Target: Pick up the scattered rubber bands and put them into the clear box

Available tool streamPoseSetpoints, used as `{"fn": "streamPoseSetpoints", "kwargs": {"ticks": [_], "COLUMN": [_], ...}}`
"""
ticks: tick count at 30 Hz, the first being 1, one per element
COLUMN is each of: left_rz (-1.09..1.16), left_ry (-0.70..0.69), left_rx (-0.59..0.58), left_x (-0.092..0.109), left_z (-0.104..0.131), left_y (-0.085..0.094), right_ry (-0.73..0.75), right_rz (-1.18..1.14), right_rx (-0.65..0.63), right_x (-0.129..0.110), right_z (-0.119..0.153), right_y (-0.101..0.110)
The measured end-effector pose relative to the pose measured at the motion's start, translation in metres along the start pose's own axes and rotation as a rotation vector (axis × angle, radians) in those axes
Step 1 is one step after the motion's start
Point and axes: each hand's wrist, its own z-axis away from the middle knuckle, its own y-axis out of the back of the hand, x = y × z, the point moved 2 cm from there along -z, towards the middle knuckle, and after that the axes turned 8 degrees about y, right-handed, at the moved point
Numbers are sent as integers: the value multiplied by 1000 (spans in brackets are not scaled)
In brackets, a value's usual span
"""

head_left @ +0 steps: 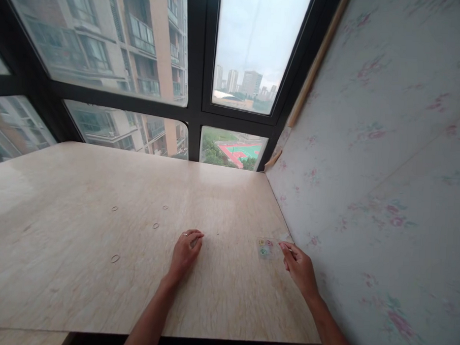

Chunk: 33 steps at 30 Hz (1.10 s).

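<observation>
A small clear box (264, 249) with several coloured round items in its compartments lies on the marble-patterned sill, close to the wall. My right hand (297, 264) is at the box's right side, thumb and forefinger pinched together; whatever is between them is too small to make out. My left hand (187, 249) rests on the sill left of the box, fingers curled and tips together, with a ring on one finger. What it holds, if anything, is hidden. Several thin rings lie to its left, among them one ring (115, 258) nearest me and another ring (165, 207) farther back.
The broad sill (224, 304) ends at a front edge near my forearms. Dark window frames (198, 79) stand at the back. A flower-patterned wall (385, 199) bounds the right side, close to my right hand.
</observation>
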Motion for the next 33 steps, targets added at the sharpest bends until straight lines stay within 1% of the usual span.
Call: {"fn": "streamPoseSetpoints", "kwargs": {"ticks": [4, 8, 11, 14, 16, 18, 20, 23, 25, 26, 28, 31, 33], "left_rz": [15, 27, 39, 66, 110, 175, 221, 198, 114, 40, -170, -493, -630], "left_ry": [18, 24, 24, 16, 18, 15, -18, -48, -3, 34, 120, 267, 317], "left_rx": [-5, -4, -2, 8, 19, 64, 154, 322, 401, 415, 382, 264, 181], "left_x": [0, 2, 2, 2, 4, 6, 9, 7, -1, -6, -17, -34, -41], "left_z": [-1, -1, 0, 1, 2, 3, 3, 3, 3, 2, -1, -10, -19], "left_y": [1, 1, 2, 3, 5, 9, 15, 29, 42, 49, 66, 96, 114], "right_ry": [63, 72, 92, 131, 174, 215, 213, 132, 89, 80, 84, 118, 134], "right_rz": [130, 132, 99, 88, 91, 94, 92, 66, 40, 31, 29, 64, 92], "right_rx": [-55, -69, -49, -37, -55, -77, -75, -42, -37, -39, -48, -47, -36], "right_x": [10, 15, 11, 7, 7, 9, 13, 21, 24, 25, 24, 22, 21], "right_z": [1, 7, 21, 39, 49, 55, 56, 54, 53, 54, 54, 55, 54], "right_y": [2, -2, -9, -20, -28, -33, -35, -33, -31, -31, -31, -32, -32]}}
